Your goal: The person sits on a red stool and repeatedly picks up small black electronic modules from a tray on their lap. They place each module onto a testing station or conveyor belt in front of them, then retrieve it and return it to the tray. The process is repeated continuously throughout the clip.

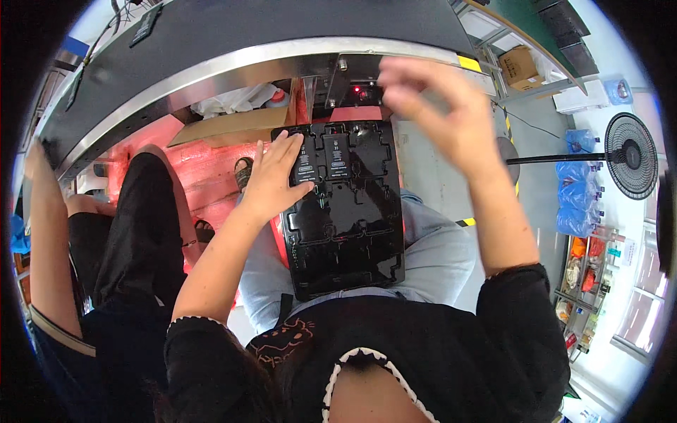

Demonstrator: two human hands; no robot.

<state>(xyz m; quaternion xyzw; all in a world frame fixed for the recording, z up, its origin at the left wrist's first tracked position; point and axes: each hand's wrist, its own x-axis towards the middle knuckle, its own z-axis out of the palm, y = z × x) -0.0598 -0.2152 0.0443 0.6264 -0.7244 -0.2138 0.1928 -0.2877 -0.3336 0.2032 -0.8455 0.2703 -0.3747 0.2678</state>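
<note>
A black molded plastic tray (345,264) with shaped pockets rests across my lap. Two flat black battery packs (337,156) with white print lie in its far left pockets; the other pockets I can see look bare. My left hand (271,180) is spread over the tray's left edge, its fingertips by the leftmost pack. Raised over the right side of the workbench edge, my right hand (444,113) is slightly blurred. Its thumb and fingers stand apart, and nothing shows between them.
A dark belt-topped bench (296,32) with a metal edge runs ahead, one flat black piece (146,27) at its far left. Beneath is a cardboard box (226,130) with plastic bags. A co-worker's arm (49,240) is on the left; a black fan (630,155) stands right.
</note>
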